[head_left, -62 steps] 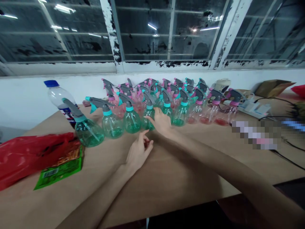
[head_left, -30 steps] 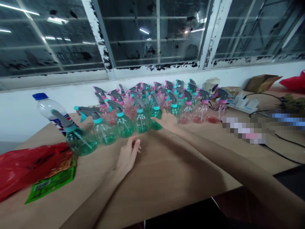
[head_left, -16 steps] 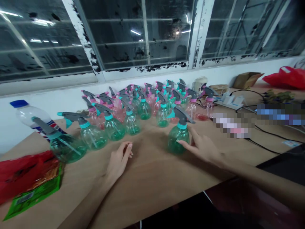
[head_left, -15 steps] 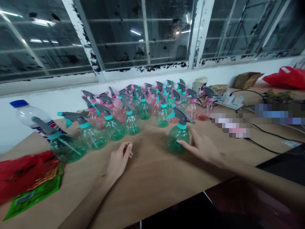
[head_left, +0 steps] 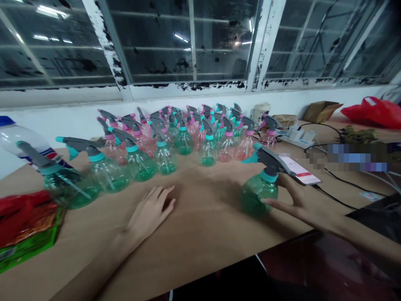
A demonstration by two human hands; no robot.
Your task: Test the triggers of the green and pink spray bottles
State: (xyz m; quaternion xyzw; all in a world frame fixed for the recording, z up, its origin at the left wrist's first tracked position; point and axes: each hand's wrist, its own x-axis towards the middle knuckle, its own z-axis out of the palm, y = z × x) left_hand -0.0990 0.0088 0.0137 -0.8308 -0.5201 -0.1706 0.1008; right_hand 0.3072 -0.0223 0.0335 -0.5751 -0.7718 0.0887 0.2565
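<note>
right hand (head_left: pixel 300 200) is wrapped round the green spray bottle (head_left: pixel 259 193) near the table (head_left: pixel 200 234) front edge, left hand (head_left: pixel 149 213) flat and empty, so I'd grip low on the belly, keep it upright

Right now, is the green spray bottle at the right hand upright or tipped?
Tipped: the green spray bottle leans left, nozzle up-left, right hand against its side.
</note>
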